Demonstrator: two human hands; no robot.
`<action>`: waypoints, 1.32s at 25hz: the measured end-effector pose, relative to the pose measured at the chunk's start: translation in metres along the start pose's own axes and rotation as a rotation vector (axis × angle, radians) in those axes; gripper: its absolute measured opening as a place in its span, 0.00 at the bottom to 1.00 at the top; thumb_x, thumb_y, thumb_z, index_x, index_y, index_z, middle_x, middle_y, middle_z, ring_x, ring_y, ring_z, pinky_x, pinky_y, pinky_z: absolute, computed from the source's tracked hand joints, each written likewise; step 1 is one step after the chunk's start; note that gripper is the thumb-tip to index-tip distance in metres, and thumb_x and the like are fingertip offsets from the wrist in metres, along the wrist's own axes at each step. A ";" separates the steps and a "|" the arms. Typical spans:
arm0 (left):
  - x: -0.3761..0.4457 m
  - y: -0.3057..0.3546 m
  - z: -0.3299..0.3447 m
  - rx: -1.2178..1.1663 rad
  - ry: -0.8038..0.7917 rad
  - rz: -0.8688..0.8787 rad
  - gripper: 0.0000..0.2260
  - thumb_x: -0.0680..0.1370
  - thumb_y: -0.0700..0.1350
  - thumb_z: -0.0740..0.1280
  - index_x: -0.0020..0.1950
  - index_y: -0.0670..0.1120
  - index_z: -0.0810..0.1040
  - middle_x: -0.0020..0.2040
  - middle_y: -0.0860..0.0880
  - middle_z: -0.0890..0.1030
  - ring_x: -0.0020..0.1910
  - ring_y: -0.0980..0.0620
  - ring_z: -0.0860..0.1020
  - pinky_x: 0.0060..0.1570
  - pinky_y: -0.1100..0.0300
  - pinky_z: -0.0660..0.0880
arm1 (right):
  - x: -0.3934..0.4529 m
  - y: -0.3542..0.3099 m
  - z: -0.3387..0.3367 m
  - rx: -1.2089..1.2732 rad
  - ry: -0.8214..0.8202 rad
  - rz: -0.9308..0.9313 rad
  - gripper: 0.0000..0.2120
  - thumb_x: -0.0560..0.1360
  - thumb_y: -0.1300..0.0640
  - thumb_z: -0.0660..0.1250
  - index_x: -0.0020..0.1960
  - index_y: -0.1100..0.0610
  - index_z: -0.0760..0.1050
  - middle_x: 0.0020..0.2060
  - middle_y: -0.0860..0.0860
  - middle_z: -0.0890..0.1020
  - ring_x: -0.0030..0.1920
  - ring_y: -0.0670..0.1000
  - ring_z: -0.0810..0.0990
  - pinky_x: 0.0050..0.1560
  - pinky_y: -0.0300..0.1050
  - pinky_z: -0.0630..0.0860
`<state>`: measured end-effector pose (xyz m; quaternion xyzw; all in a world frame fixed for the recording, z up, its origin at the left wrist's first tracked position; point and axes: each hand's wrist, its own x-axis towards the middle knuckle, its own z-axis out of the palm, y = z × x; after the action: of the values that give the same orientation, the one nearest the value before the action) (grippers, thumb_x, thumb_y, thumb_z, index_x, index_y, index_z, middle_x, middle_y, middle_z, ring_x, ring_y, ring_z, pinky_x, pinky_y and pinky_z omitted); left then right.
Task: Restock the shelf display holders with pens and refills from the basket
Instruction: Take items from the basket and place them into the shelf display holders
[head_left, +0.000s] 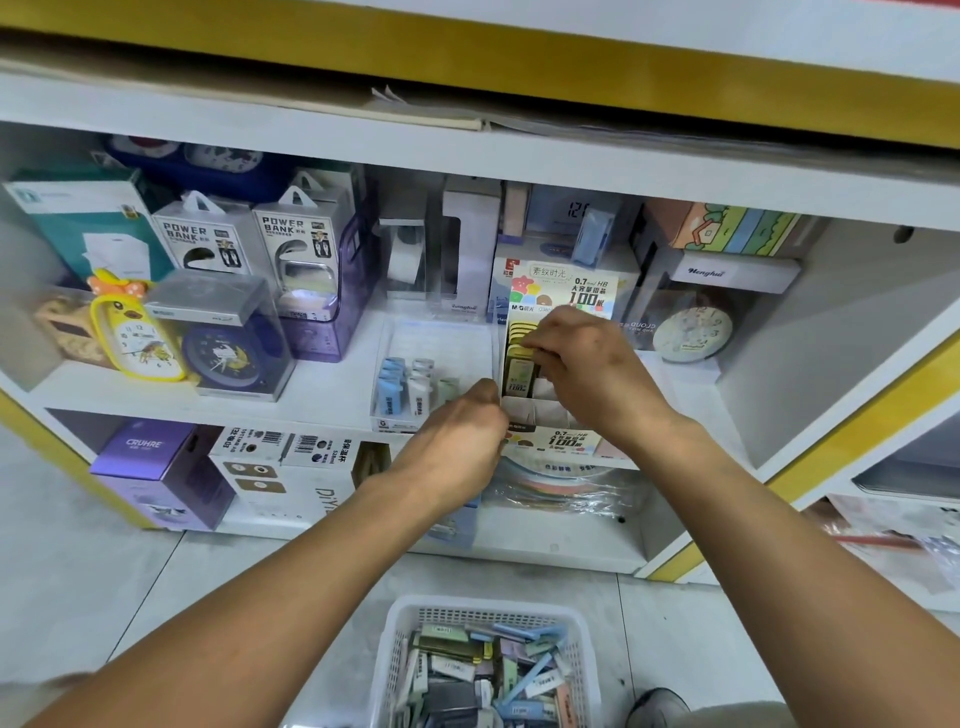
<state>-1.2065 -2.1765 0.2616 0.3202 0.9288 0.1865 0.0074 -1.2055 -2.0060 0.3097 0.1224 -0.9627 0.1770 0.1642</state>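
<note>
Your right hand (582, 364) pinches yellow refill packs (521, 345) inside the white cardboard display holder (558, 434) at the shelf's front edge. Your left hand (460, 436) grips the holder's left wall. The white mesh basket (405, 623) stands below.

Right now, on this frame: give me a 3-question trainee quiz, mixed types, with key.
1. True or false: the basket sits on the shelf next to the yellow clock.
2. Multiple choice: the right hand is at which holder? A) the clear tray with blue and white packs B) the lead-refill box with yellow packs C) the purple bin
3. Short answer: where is the left hand relative to the lead-refill box?

Key
1. False; it is on the floor below the shelves.
2. B
3. At the box's front left corner, touching it; its grip is hidden.
</note>
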 end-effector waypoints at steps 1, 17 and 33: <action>0.000 0.000 0.000 -0.003 0.006 0.004 0.05 0.78 0.36 0.64 0.53 0.40 0.77 0.51 0.44 0.74 0.42 0.45 0.76 0.44 0.52 0.75 | 0.000 -0.001 0.001 -0.058 -0.004 0.029 0.11 0.79 0.64 0.62 0.59 0.60 0.79 0.49 0.55 0.78 0.47 0.60 0.79 0.46 0.51 0.76; -0.103 -0.007 0.060 0.222 -0.564 -0.067 0.14 0.74 0.39 0.66 0.59 0.41 0.79 0.55 0.42 0.80 0.53 0.42 0.79 0.51 0.49 0.79 | -0.152 -0.059 0.068 0.054 -0.669 0.272 0.14 0.75 0.63 0.65 0.56 0.54 0.83 0.42 0.49 0.81 0.45 0.48 0.78 0.46 0.37 0.69; -0.181 -0.026 0.257 0.071 -0.841 -0.098 0.22 0.72 0.46 0.73 0.64 0.41 0.74 0.60 0.40 0.77 0.57 0.42 0.77 0.54 0.53 0.77 | -0.351 0.013 0.238 0.029 -0.849 0.783 0.16 0.76 0.58 0.66 0.64 0.59 0.73 0.62 0.58 0.78 0.60 0.59 0.77 0.55 0.48 0.75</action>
<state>-1.0434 -2.2156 -0.0057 0.3239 0.8648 0.0071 0.3836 -0.9532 -2.0225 -0.0307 -0.1805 -0.9152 0.1732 -0.3159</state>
